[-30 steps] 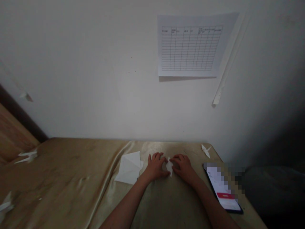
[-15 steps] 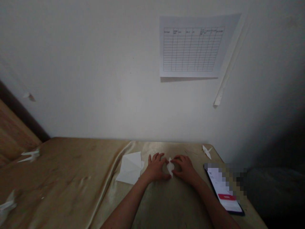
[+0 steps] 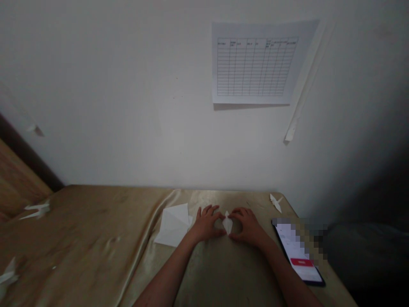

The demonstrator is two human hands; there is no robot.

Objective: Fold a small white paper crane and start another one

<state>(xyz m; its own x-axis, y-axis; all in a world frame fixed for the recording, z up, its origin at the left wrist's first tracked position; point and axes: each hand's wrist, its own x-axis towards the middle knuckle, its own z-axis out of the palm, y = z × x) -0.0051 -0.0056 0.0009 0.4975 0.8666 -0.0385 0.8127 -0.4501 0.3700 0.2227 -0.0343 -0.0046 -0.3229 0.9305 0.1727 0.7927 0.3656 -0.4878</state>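
Note:
A small folded white paper piece (image 3: 227, 223) lies on the gold cloth-covered table (image 3: 96, 238), pinched from both sides. My left hand (image 3: 207, 224) presses its left edge with thumb and curled fingers. My right hand (image 3: 246, 225) holds its right edge the same way. Both hands rest on the cloth near the table's far edge.
A stack of white paper sheets (image 3: 174, 225) lies just left of my left hand. A phone (image 3: 299, 254) with a lit screen lies at the right. Folded paper cranes sit at the far right (image 3: 276, 202), far left (image 3: 34, 209) and lower left (image 3: 8, 277). A printed table sheet (image 3: 255, 64) hangs on the wall.
My fingers have shifted slightly along the paper piece, drawing closer round it; the hands and the paper stay in the same spot.

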